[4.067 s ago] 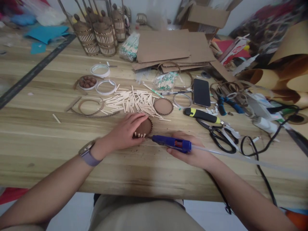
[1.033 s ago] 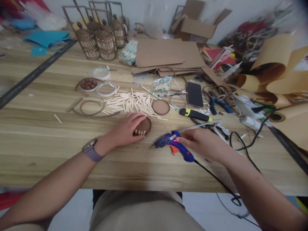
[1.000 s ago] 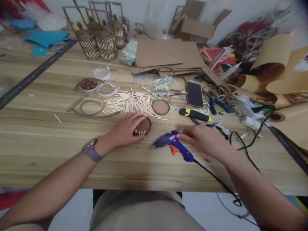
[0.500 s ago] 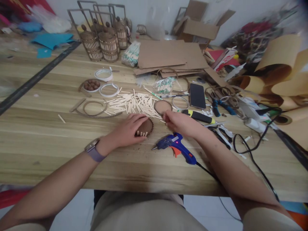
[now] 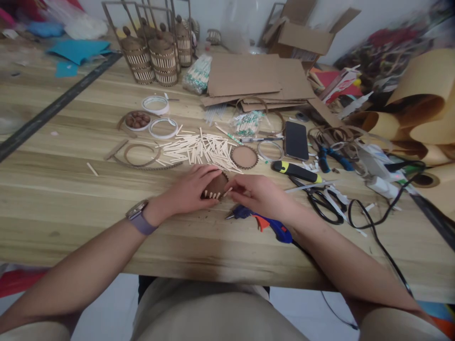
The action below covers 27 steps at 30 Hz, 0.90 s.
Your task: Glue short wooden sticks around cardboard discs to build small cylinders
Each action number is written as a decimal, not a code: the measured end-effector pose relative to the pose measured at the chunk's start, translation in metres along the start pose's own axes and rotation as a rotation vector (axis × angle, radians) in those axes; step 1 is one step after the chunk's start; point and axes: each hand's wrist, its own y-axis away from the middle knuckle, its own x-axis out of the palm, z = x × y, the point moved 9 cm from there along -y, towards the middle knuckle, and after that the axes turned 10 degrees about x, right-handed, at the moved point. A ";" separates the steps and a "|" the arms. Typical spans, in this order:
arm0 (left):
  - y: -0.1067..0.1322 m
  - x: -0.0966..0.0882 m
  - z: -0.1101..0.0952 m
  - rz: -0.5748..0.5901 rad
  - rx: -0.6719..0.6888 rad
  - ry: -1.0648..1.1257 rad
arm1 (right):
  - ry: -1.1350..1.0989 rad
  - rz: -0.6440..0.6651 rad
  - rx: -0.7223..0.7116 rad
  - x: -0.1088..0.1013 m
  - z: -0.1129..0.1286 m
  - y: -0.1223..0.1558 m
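My left hand [image 5: 188,189] lies over a round brown toothed cardboard disc [image 5: 217,183], fingers curled on its top, holding it against the table. Short pale sticks stand along the disc's near rim. My right hand [image 5: 258,195] pinches one small wooden stick [image 5: 228,192] and holds its tip at the disc's right edge. The blue hot glue gun [image 5: 265,221] lies on the table just below my right wrist, nozzle pointing left. A heap of loose wooden sticks [image 5: 199,149] lies just beyond the disc, with a second toothed disc [image 5: 243,157] to its right.
Yellow-handled knife [image 5: 296,172], black scissors [image 5: 322,202], a phone [image 5: 296,140], blue pliers [image 5: 332,156] and black cables [image 5: 377,222] crowd the right. Tape rings [image 5: 162,128], a dish of brown beads [image 5: 138,119], finished stick baskets [image 5: 156,52] and cardboard sheets [image 5: 256,76] lie farther back.
My right hand set the glue gun down on the table, reached to the stick heap, picked up one stick and brought it to the disc's edge. My left hand stayed on the disc.
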 end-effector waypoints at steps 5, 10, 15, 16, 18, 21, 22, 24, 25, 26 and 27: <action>-0.001 -0.001 -0.001 -0.009 0.008 0.017 | 0.059 0.008 -0.035 0.010 0.002 -0.002; -0.001 -0.001 0.000 -0.025 -0.001 0.034 | 0.060 0.006 -0.041 0.014 0.003 -0.004; -0.001 -0.001 0.000 -0.029 -0.006 0.039 | 0.084 0.010 -0.038 0.017 0.001 -0.005; -0.001 -0.001 0.000 -0.028 -0.006 0.040 | 0.085 0.010 -0.037 0.017 0.001 -0.005; -0.001 -0.001 0.000 -0.027 -0.012 0.044 | 0.091 0.007 -0.034 0.018 0.000 -0.005; -0.001 -0.001 0.001 -0.030 -0.017 0.049 | 0.101 -0.002 -0.040 0.020 -0.001 -0.006; -0.001 -0.001 0.002 -0.031 -0.016 0.050 | 0.102 -0.002 -0.050 0.020 -0.001 -0.006; -0.001 0.000 0.002 -0.035 -0.011 0.052 | 0.099 -0.006 -0.090 0.021 0.001 -0.006; -0.001 0.000 0.002 -0.036 -0.009 0.053 | 0.100 -0.008 -0.118 0.021 0.003 -0.005; -0.001 0.000 0.002 -0.037 -0.008 0.055 | 0.103 -0.015 -0.150 0.020 0.005 -0.005; -0.001 0.000 0.002 -0.037 -0.007 0.055 | 0.107 -0.024 -0.184 0.020 0.007 -0.004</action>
